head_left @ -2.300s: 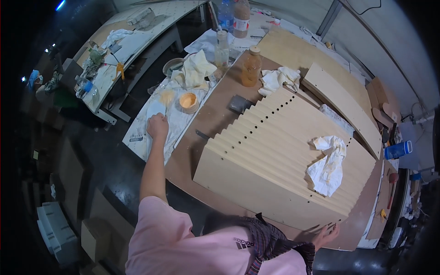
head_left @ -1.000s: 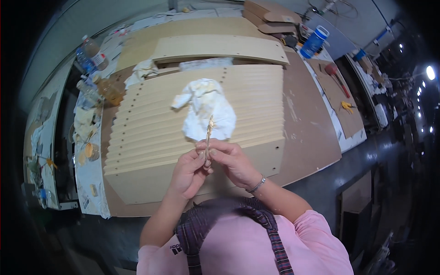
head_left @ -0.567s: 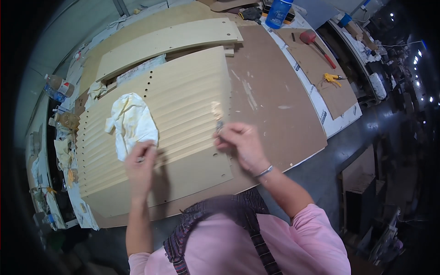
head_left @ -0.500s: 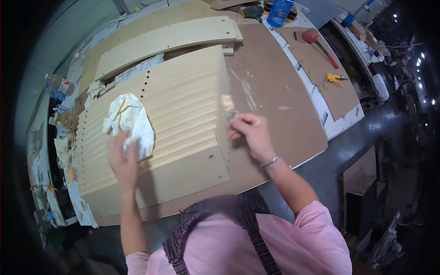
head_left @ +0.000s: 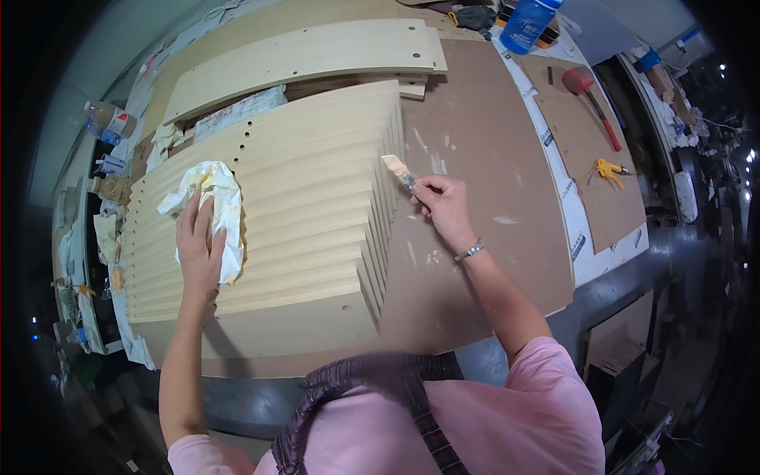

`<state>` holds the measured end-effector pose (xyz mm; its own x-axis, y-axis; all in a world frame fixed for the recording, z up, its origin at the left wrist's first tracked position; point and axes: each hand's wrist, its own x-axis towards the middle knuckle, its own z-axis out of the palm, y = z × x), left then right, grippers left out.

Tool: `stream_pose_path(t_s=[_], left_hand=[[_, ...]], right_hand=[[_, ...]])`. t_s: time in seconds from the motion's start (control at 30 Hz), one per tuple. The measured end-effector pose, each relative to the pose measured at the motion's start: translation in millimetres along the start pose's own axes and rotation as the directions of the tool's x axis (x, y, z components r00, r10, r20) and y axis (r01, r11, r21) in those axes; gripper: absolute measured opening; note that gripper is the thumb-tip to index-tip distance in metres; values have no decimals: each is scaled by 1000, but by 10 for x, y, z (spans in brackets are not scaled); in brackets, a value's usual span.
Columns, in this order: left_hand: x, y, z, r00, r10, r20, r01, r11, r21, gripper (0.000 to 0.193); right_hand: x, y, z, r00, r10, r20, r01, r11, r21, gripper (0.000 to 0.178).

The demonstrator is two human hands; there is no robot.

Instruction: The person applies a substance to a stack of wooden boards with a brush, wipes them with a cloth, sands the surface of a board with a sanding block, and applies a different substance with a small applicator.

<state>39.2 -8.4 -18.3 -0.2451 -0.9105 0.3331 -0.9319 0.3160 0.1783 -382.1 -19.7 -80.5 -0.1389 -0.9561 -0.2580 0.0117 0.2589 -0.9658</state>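
Overlapping pale wooden boards (head_left: pixel 317 190) lie in a stepped stack on the brown tabletop, with dark holes in some of them. A crumpled white cloth (head_left: pixel 226 198) with yellowish stains rests on the stack's left part. My left hand (head_left: pixel 202 241) lies on this cloth, fingers stretched out and slightly apart. Just beyond the stack's right edge, my right hand (head_left: pixel 445 207) pinches a small flat tool (head_left: pixel 398 169) with a pale tan end and a greyish part near the fingers. I cannot make out its exact kind. Its tip points up and left, toward the board ends.
More long boards (head_left: pixel 309 59) lie behind the stack. On the right are a red-headed mallet (head_left: pixel 580 81), a yellow air blow gun (head_left: pixel 608 170) and cardboard (head_left: pixel 582 127). A blue bottle (head_left: pixel 529 28) and dark glove (head_left: pixel 475 17) stand at the back; plastic bottles (head_left: pixel 111 119) line the left.
My left hand has come down onto the cloth, which is shifted and more bunched. My right hand still holds the flat tool, now turned so its tip points up-left. The whole view has shifted slightly.
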Motion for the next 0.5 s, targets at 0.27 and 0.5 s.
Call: stream_pose_path(t_s=[0.27, 0.5], left_hand=[[-1, 5, -34, 998, -22, 59, 21, 1000, 19, 52], [4, -7, -8, 999, -20, 37, 19, 999, 29, 53]], right_hand=[[114, -20, 7, 997, -75, 12, 76, 996, -47, 10], [152, 0, -20, 994, -103, 22, 104, 990, -91, 13]])
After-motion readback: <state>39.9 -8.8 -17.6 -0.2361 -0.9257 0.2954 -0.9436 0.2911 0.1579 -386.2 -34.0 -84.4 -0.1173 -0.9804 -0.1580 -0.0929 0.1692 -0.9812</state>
